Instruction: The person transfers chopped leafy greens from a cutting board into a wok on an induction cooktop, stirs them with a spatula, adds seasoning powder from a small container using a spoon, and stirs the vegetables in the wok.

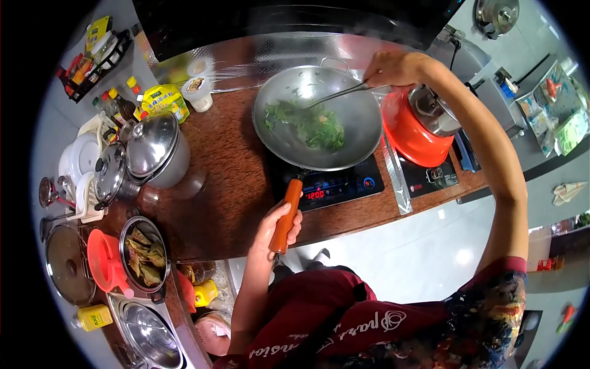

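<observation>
My left hand [279,226] is wrapped round the wooden handle [287,215] of a grey metal wok [362,126]. The wok rests on a black induction cooker [344,187] whose red display is lit. Chopped leafy greens [322,130] lie in the wok, with faint steam over them. At the wok's upper right, my right hand [393,67] is closed on a metal spatula [340,93]. Its thin shaft slants down to the left across the wok, and the head reaches the upper edge of the greens, where its shape is hard to make out.
A red basin [412,138] with a metal pot [433,111] stands right of the wok. Lidded pots [153,147], seasoning bottles [123,104] and a white tub [196,92] stand left. A pot of dark leaves [144,255] and a sink [150,332] are at lower left.
</observation>
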{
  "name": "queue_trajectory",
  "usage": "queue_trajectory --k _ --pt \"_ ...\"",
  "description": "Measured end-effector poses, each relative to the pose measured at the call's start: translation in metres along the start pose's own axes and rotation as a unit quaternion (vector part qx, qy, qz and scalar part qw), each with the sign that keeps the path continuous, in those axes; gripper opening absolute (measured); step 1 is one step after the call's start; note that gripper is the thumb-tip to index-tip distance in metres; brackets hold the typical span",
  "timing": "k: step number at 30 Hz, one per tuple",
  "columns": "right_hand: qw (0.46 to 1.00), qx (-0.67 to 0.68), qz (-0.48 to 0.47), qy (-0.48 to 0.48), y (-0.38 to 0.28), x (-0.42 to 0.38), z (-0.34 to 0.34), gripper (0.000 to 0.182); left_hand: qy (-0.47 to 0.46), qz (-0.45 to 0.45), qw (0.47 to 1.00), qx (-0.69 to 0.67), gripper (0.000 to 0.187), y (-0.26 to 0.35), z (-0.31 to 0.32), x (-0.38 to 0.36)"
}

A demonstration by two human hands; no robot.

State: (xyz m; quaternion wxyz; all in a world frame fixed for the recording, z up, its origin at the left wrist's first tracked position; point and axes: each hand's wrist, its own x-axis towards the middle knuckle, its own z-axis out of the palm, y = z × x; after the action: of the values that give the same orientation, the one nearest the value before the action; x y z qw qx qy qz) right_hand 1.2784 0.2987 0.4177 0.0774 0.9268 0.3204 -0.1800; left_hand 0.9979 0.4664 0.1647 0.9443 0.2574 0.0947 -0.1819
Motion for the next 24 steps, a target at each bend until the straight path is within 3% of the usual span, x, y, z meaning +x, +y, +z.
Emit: queue_trajectory --k 2,6,9,10,13,16,19,20,23,24 --pt "0.995 -0.070 -0.067 0.001 0.019 -0.002 0.001 0.031 -0.002 0.002 1.000 -0.001 0.042 0.000 0.001 0.001" --pt "0.989 -0.094 -0.015 -0.116 -0.011 -0.043 -0.010 0.031 -0.008 0.001 1.000 -0.002 0.043 -0.001 0.000 0.002" --pt "0.987 -0.036 -0.065 -0.142 -0.021 -0.044 -0.003 0.033 -0.005 -0.001 1.000 -0.001 0.043 -0.001 0.001 0.001" --pt "0.993 -0.003 -0.028 -0.115 -0.029 -0.043 0.001 0.033 -0.002 -0.001 1.000 0.001 0.043 0.000 0.002 0.000" --pt "0.996 0.010 -0.073 -0.052 -0.041 -0.016 0.018 0.033 -0.002 -0.006 1.000 0.001 0.042 0.000 0.000 0.000" --pt "0.967 -0.121 -0.175 0.137 -0.016 0.050 0.060 0.026 -0.009 -0.006 1.000 -0.001 0.042 -0.001 0.000 0.000" --pt "0.992 -0.017 -0.074 0.099 0.013 0.065 0.068 0.027 -0.012 -0.003 1.000 -0.001 0.042 -0.002 0.000 0.001" --pt "0.989 -0.013 -0.082 0.124 0.043 0.080 0.085 0.029 -0.009 -0.002 1.000 -0.001 0.042 -0.003 0.000 0.001" --pt "0.968 0.215 0.102 0.074 0.047 0.031 0.098 0.034 -0.005 0.003 1.000 0.000 0.042 -0.004 0.000 0.002" --pt "0.957 0.263 0.103 0.070 0.055 0.024 0.114 0.033 -0.005 0.004 1.000 -0.001 0.042 -0.004 -0.001 0.002"
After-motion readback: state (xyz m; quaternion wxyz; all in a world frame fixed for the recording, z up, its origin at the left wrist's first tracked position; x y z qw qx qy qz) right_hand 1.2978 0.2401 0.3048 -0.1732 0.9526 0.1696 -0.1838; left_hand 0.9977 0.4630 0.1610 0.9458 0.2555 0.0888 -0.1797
